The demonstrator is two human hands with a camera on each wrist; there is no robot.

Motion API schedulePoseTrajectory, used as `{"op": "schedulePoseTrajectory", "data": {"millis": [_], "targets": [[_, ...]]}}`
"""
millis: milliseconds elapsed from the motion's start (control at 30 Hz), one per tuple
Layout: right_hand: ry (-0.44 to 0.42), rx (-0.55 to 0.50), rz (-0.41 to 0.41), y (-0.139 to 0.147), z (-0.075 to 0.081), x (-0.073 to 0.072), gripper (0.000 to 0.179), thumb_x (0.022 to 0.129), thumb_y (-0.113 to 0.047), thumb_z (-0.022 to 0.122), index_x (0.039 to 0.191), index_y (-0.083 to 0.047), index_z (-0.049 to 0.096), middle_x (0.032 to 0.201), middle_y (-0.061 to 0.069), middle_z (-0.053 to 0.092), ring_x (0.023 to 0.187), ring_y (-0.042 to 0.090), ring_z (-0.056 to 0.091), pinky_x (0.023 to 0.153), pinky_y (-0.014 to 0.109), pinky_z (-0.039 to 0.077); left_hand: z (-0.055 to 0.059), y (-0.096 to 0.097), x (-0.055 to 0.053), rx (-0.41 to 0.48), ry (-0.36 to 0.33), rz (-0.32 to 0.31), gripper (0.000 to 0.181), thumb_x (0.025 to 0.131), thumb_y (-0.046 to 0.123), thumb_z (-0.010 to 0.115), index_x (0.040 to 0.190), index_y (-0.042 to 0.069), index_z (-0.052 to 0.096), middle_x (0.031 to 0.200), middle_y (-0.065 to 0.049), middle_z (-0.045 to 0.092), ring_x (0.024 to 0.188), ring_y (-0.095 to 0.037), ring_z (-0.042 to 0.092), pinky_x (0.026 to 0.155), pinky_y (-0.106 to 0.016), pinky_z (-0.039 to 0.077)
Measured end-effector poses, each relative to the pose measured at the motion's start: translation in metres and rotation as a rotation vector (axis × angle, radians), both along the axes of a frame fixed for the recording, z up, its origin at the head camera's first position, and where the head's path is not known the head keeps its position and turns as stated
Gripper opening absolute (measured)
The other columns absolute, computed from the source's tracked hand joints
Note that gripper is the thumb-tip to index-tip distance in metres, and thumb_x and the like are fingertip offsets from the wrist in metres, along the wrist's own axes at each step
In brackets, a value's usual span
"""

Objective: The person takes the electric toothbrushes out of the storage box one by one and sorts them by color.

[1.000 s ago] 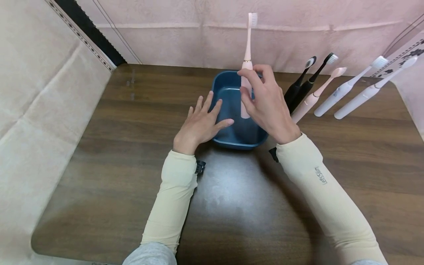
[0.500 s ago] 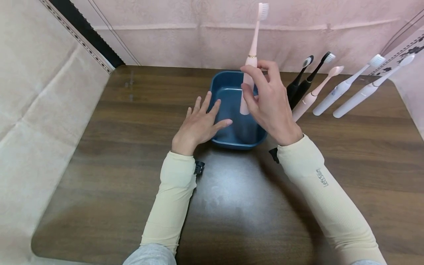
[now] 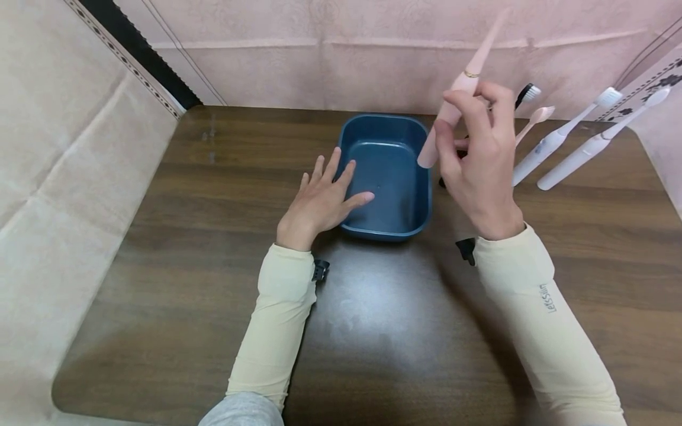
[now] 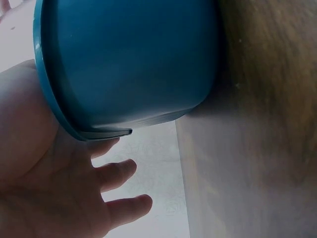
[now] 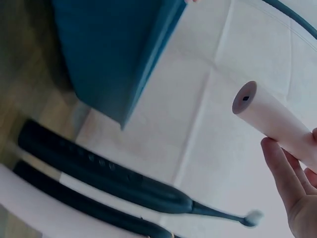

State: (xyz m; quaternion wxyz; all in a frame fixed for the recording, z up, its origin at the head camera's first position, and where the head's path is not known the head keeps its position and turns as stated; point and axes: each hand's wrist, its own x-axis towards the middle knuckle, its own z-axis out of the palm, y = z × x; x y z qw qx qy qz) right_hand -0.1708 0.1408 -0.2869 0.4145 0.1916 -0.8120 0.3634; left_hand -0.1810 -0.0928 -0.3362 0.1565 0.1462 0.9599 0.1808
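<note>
My right hand (image 3: pixel 482 160) pinches a pink electric toothbrush (image 3: pixel 433 148) by its handle, above the table at the right edge of a blue plastic bin (image 3: pixel 386 235). The brush slants up and right; its bristles blend into the pink backdrop. In the right wrist view the flat handle base of the pink toothbrush (image 5: pixel 277 119) faces the camera, held in the fingertips. My left hand (image 3: pixel 319 207) has its fingers spread and touches the bin's left rim. The left wrist view shows this hand (image 4: pixel 59 183) beside the bin wall (image 4: pixel 133 54). No brush shows inside the bin.
Right of the bin stand several electric toothbrushes: a black one (image 5: pixel 99 163) and a second black one, another pink one (image 3: pixel 542 114), and two white ones (image 3: pixel 540 151). My right hand partly hides them. The wooden table (image 3: pixel 202 284) ends at a pink cloth backdrop (image 3: pixel 256 71).
My right hand has lifted the pink toothbrush out from over the bin and moved it right, tilting its head further right. The left hand stays at the rim.
</note>
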Motion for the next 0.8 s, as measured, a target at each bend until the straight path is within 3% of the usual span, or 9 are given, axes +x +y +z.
{"op": "schedulePoseTrajectory", "data": {"millis": [167, 333, 500, 667, 800], "targets": [[0.046, -0.118, -0.082, 0.010, 0.008, 0.006, 0.023, 0.097, -0.013, 0.066, 0.118, -0.004, 0.067, 0.124, -0.002, 0.050, 0.084, 0.022, 0.058, 0.069, 0.004, 0.042, 0.000, -0.002, 0.000, 0.004, -0.007, -0.003, 0.082, 0.100, 0.067, 0.040, 0.164, 0.022, 0.016, 0.169, -0.003, -0.012, 0.154, -0.032, -0.012, 0.122, -0.055, 0.002], [0.060, -0.226, -0.185, 0.025, 0.017, 0.010, 0.025, 0.091, -0.010, 0.068, 0.111, 0.005, 0.066, 0.117, -0.002, 0.049, 0.083, 0.011, 0.060, 0.064, 0.003, 0.043, 0.001, -0.006, -0.001, 0.007, -0.007, -0.005, 0.081, 0.101, 0.067, 0.039, 0.164, 0.022, 0.016, 0.169, -0.003, -0.013, 0.154, -0.032, -0.013, 0.122, -0.056, 0.001], [0.086, -0.293, -0.267, 0.041, 0.019, 0.012, 0.019, 0.087, -0.011, 0.068, 0.104, -0.001, 0.068, 0.112, 0.001, 0.051, 0.078, 0.006, 0.061, 0.061, 0.003, 0.038, 0.001, -0.010, -0.001, -0.002, -0.006, -0.002, 0.082, 0.101, 0.067, 0.040, 0.164, 0.021, 0.016, 0.169, -0.004, -0.013, 0.154, -0.033, -0.012, 0.121, -0.057, 0.001], [0.133, -0.386, -0.265, 0.055, 0.020, 0.013, 0.019, 0.084, -0.007, 0.066, 0.103, -0.006, 0.068, 0.112, 0.006, 0.052, 0.080, 0.010, 0.058, 0.060, 0.004, 0.037, -0.001, -0.012, -0.001, -0.007, -0.007, 0.000, 0.082, 0.101, 0.067, 0.039, 0.164, 0.021, 0.016, 0.169, -0.004, -0.014, 0.154, -0.033, -0.012, 0.121, -0.057, 0.002], [0.163, -0.443, -0.277, 0.068, 0.021, 0.013, 0.019, 0.082, -0.004, 0.065, 0.100, -0.004, 0.066, 0.094, -0.001, 0.057, 0.077, 0.009, 0.056, 0.061, 0.004, 0.035, -0.002, -0.014, -0.002, -0.007, -0.002, 0.005, 0.082, 0.101, 0.067, 0.039, 0.164, 0.021, 0.016, 0.169, -0.004, -0.013, 0.154, -0.033, -0.012, 0.122, -0.057, 0.002]]}}
